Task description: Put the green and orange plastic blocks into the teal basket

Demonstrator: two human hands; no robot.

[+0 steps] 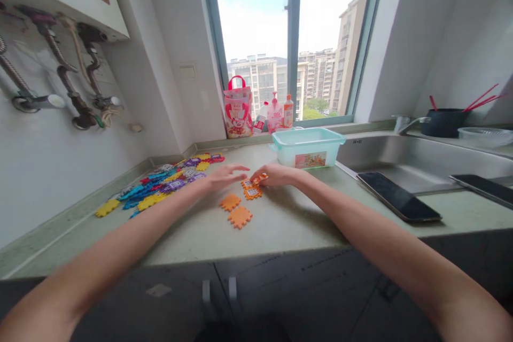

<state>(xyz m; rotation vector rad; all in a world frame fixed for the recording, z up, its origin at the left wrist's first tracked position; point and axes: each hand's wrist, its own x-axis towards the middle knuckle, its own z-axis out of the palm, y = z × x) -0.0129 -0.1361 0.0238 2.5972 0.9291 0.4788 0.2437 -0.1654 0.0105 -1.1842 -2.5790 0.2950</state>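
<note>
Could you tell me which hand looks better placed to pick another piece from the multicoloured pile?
Probably the left hand: it lies open beside the multicoloured pile of notched foam tiles, while the right hand already grips orange tiles.

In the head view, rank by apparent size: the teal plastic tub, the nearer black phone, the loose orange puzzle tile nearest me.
1. Teal plastic tub
2. Nearer black phone, close behind; it lies nearer the camera, so that ranking is unsure
3. Loose orange puzzle tile, clearly smallest

A pale green countertop [280, 224] carries a heap of coloured foam puzzle tiles [160, 189], three orange tiles [239, 217], a clear plastic tub [306, 148], a smartphone [398, 202] and a red gift bag [238, 108].
</note>
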